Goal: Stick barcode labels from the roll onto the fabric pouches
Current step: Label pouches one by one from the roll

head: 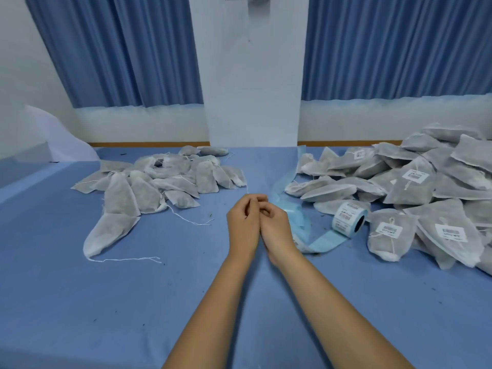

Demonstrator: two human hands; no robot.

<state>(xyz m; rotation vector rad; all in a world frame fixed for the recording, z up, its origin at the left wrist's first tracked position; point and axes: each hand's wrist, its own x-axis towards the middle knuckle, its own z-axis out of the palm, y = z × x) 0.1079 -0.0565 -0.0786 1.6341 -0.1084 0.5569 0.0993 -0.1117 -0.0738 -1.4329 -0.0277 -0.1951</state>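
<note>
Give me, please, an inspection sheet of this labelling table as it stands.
Surface: blue cloth covers the table.
Job's things: label roll lies on its side beside the right pouch pile, where several pouches show barcode labels; left pouch pile shows none; blue backing strip trails from the roll.
Clutter: loose drawstrings and dark specks on the cloth.
Grippers: left hand and right hand meet at mid-table, fingers curled; whether they hold anything cannot be told.
Cables: nothing seen.
Surroundings: blue curtains, white pillar.

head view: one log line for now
left hand, right hand together, fingers curled, hold unclear | label roll right | labelled pouches right | unlabelled pouches left
</note>
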